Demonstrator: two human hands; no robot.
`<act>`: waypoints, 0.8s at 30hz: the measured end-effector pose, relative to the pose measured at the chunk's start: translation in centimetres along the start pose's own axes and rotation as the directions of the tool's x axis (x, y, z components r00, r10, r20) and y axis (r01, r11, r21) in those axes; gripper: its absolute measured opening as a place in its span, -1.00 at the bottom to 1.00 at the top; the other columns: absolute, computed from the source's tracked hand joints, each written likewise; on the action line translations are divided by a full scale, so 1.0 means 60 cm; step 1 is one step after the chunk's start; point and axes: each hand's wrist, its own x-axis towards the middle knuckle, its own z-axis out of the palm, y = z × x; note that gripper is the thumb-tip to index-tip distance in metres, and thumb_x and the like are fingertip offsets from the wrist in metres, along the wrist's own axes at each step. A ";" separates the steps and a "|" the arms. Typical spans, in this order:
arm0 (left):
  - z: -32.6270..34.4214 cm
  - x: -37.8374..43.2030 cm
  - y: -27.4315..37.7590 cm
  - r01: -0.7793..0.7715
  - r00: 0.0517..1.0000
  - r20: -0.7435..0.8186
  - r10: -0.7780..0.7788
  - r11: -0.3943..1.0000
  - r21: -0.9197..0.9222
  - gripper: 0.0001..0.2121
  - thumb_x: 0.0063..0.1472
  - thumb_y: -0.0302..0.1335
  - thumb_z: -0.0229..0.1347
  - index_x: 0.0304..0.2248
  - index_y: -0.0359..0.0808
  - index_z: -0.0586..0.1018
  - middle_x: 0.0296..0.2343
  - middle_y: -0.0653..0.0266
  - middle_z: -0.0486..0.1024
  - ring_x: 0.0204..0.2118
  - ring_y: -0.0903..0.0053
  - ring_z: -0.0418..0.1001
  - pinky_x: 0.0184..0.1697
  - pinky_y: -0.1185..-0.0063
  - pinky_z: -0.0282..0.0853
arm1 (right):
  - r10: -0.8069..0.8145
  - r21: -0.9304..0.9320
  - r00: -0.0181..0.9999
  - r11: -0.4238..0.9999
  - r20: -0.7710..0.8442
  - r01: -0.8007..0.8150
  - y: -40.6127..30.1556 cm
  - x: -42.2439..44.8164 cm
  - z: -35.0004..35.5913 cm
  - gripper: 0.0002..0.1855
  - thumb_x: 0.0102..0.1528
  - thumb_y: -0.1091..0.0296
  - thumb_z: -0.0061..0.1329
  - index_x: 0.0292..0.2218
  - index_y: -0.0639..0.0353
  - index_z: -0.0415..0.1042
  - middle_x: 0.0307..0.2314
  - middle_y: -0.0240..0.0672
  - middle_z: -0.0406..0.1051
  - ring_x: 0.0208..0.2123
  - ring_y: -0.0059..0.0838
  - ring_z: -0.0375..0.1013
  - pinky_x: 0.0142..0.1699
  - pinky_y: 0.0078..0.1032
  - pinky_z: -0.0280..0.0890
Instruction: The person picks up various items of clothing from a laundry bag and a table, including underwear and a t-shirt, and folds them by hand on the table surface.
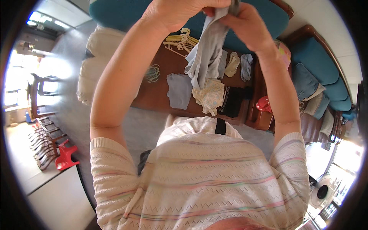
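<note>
Both hands are raised at the top of the view, gripping a light grey cloth garment that hangs down in folds. My left hand pinches it near its upper edge; my right hand is closed on it close by. Below the garment, on a brown wooden bench seat, lie a folded grey-blue cloth, a pile of cream patterned cloth and a black garment with a lettered band. Rolled cream socks and blue-grey socks are farther back.
Yellow and white plastic hangers and pale wire hangers lie on the bench. White bulky bedding is at the left. Teal cushions line the right. A red polka-dot cloth lies by my right forearm. A red plastic stool stands left.
</note>
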 end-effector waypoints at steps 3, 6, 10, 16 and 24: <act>-0.036 -0.049 -0.054 -0.068 0.986 -0.131 0.106 0.961 0.269 -0.78 0.01 -0.62 0.01 -0.28 -0.34 0.45 -0.37 0.22 0.46 -0.32 0.58 0.41 -0.23 0.65 0.32 | 0.015 -0.109 0.977 0.993 -0.212 -0.039 -0.025 -0.007 -0.009 -0.84 -0.03 0.61 -0.15 -0.35 0.28 0.39 -0.42 -0.37 0.41 -0.36 -0.62 0.36 -0.26 -0.68 0.23; -0.038 -0.123 -0.149 -0.066 0.995 -0.007 0.095 0.744 0.665 -0.77 -0.06 -0.57 0.05 -0.32 -0.24 0.50 -0.27 0.40 0.41 -0.26 0.67 0.36 -0.30 0.69 0.33 | -0.045 0.119 0.944 0.989 -0.327 0.088 -0.045 -0.012 0.005 -0.89 -0.03 0.53 -0.10 -0.39 0.29 0.40 -0.48 -0.35 0.41 -0.43 -0.59 0.37 -0.30 -0.69 0.23; -0.063 -0.140 -0.244 0.038 0.999 -0.043 -0.018 0.837 0.546 -0.67 -0.10 -0.66 -0.02 -0.26 -0.21 0.48 -0.31 0.40 0.39 -0.32 0.71 0.33 -0.33 0.72 0.30 | -0.075 -0.014 0.997 0.997 0.014 0.075 -0.067 -0.036 -0.065 -0.63 0.03 0.22 -0.12 -0.21 0.31 0.25 -0.31 -0.27 0.32 -0.23 -0.48 0.30 -0.12 -0.53 0.18; -0.048 -0.125 -0.248 0.208 0.960 0.076 -0.270 0.868 0.451 -0.67 -0.11 -0.63 -0.05 -0.29 -0.15 0.51 -0.48 0.31 0.43 -0.50 0.60 0.33 -0.36 0.64 0.27 | -0.119 0.117 0.963 0.989 0.243 0.092 -0.107 -0.065 -0.078 -0.51 -0.08 0.00 -0.01 -0.24 0.21 0.29 -0.35 -0.29 0.34 -0.28 -0.41 0.33 -0.16 -0.45 0.21; -0.031 -0.114 -0.243 0.180 0.924 0.247 -0.293 0.901 0.395 -0.85 -0.08 -0.51 0.03 -0.44 -0.31 0.50 -0.54 0.32 0.42 -0.45 0.60 0.36 -0.35 0.64 0.30 | -0.069 0.144 0.994 0.988 0.083 0.056 -0.133 -0.159 -0.110 -0.49 -0.17 -0.16 0.03 -0.31 0.03 0.31 -0.45 -0.41 0.29 -0.34 -0.39 0.25 -0.10 -0.26 0.08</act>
